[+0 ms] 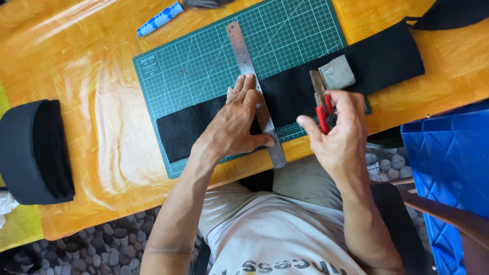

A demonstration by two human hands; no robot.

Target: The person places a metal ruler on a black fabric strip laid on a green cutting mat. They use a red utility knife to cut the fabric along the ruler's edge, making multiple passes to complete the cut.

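My left hand (236, 121) presses flat on a steel ruler (248, 66) that lies across a long strip of black fabric (379, 58). The fabric stretches over a green cutting mat (204, 56) on an orange wooden table (76, 102). My right hand (340, 133) grips a red-handled utility knife (320, 99) with its blade pointing away from me, just to the right of the ruler and above the fabric. A small grey stone block (336, 72) rests on the fabric beside the knife tip.
A stack of black fabric pieces (35, 153) sits at the table's left edge. A blue-and-white pen-like tool (160, 19) lies at the top. A blue plastic crate (451, 163) stands to the right, on a floor of pebbles (102, 244).
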